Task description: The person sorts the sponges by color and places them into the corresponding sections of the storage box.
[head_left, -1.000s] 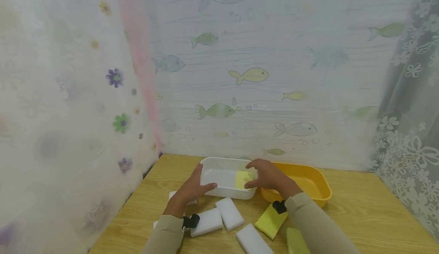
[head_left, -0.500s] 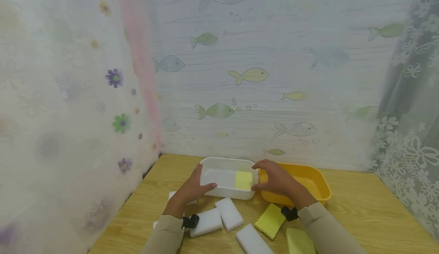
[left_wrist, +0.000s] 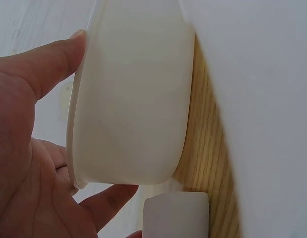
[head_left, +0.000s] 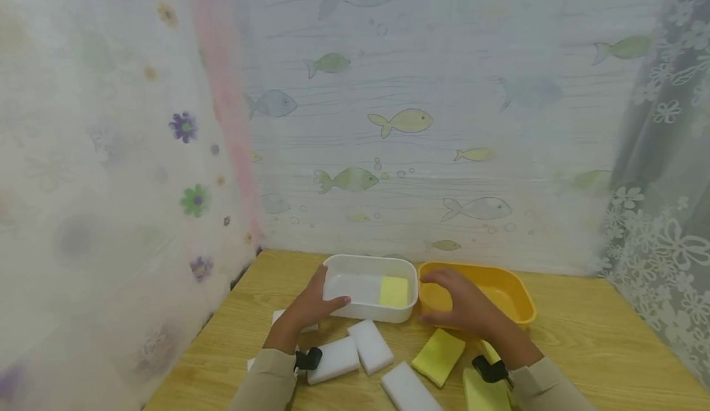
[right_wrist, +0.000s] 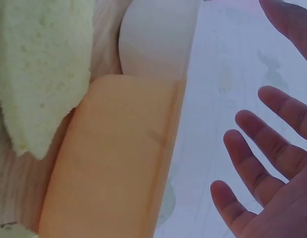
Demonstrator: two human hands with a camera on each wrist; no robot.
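The white tub (head_left: pixel 383 313) stands at the back of the counter (head_left: pixel 599 343), in the same place as a second ago, with the left hand (head_left: pixel 310 306) at its left end in much the same pose; that grip is clamped round the end, thumb along the front rim. The right hand (head_left: pixel 466 303) has changed most: it was at the tub's right end, beside the yellow sponge (head_left: pixel 394 292), and has drawn away to the right, so the sponge now shows whole. Its grip is apart, fingers spread and holding nothing, over the near left part of the orange tub (head_left: pixel 499 297). The yellow sponge lies flat at the right end of the white tub; the orange tub sits just beside, to the right. In front of the tubs lie loose white sponges (head_left: pixel 371 345), one partly hidden by the left wrist, and, farther right, loose yellow sponges (head_left: pixel 438 357), one partly behind the right wrist. Both sleeves (head_left: pixel 266 374) are beige, with a small black device (head_left: pixel 310 358) at each wrist. Behind hangs a curtain (head_left: pixel 402 152) printed with fish.
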